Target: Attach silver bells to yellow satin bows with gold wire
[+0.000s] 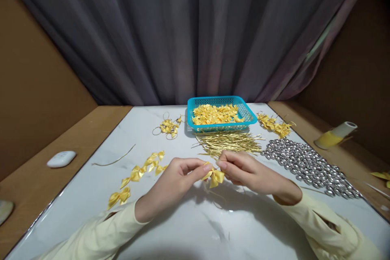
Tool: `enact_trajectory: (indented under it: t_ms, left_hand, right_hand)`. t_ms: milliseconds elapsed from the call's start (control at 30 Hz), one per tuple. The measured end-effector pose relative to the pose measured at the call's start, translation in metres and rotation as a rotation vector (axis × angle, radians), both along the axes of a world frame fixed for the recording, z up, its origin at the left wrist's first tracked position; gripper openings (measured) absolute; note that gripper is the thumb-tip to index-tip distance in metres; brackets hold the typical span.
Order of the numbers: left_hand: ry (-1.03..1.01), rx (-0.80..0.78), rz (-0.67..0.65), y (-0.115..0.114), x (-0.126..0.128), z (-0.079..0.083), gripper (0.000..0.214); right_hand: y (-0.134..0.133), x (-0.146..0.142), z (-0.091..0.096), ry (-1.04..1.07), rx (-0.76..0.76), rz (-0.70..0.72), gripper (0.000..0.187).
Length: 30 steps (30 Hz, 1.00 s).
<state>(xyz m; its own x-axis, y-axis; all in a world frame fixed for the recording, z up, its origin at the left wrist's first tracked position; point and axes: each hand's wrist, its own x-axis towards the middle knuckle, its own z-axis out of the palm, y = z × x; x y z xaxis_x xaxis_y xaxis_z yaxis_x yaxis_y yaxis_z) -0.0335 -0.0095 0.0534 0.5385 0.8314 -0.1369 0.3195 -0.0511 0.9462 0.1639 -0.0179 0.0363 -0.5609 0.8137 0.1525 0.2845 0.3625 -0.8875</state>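
Over the middle of the white table, my left hand [185, 174] pinches a yellow ribbon bow [216, 177] between thumb and fingertips. Close by on the right, the thumb and fingers of my right hand [243, 170] are pressed together at the bow's upper edge. A thin strand runs from the bow into those fingers, mostly hidden by them. Below the bow hangs a faint loop of thin cord [217, 201]. To the left of my left hand lie several loose yellow bows [135, 173].
Behind my hands stands a blue basket [191, 124] of yellow bows, with gold cords [230, 143] before it. Silvery beads [310, 164] spread at right, near a bow pile [276, 125]. Looped bows [169, 127] lie back left. A white case [61, 159] and a roll [335, 135] flank the table.
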Motion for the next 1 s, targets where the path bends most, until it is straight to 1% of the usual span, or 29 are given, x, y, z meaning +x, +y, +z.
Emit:
enact_trajectory:
  t_ms: [133, 200, 400, 500, 567, 667, 733, 800, 867, 1000]
  left_hand:
    - [-0.003, 0.009, -0.015, 0.001, 0.000, -0.001, 0.021]
    - [0.007, 0.013, -0.006, 0.002, -0.001, 0.000, 0.022]
    - [0.050, 0.049, 0.094, 0.001, -0.001, 0.004, 0.027]
    - [0.043, 0.033, 0.117, 0.000, 0.000, 0.004, 0.029]
    - [0.016, 0.020, 0.132, 0.000, 0.000, 0.004, 0.029]
    - [-0.020, -0.002, 0.151, 0.000, 0.000, 0.004, 0.028]
    - [-0.027, -0.005, 0.166, -0.001, 0.001, 0.003, 0.028]
    - [-0.035, 0.001, 0.170, -0.001, 0.001, 0.003, 0.028]
    - [-0.046, 0.004, 0.158, -0.002, 0.002, 0.002, 0.027]
    - [-0.047, -0.002, 0.144, -0.003, 0.004, -0.002, 0.023]
  right_hand:
    - [0.000, 0.001, 0.001, -0.009, -0.008, 0.015, 0.026]
    - [0.001, 0.003, 0.000, 0.024, -0.040, 0.017, 0.027]
    - [0.006, 0.007, -0.004, 0.264, -0.259, 0.029, 0.028]
    - [0.009, 0.002, -0.012, 0.410, -0.364, 0.022, 0.030]
    - [0.012, -0.002, -0.020, 0.507, -0.402, 0.021, 0.031]
    - [0.015, -0.007, -0.033, 0.583, -0.421, 0.089, 0.035]
    - [0.014, -0.010, -0.039, 0.574, -0.408, 0.107, 0.037]
    - [0.011, -0.012, -0.040, 0.538, -0.388, 0.079, 0.037]
    - [0.007, -0.016, -0.038, 0.519, -0.408, 0.041, 0.035]
    - [0.002, -0.024, -0.034, 0.606, -0.589, -0.028, 0.033]
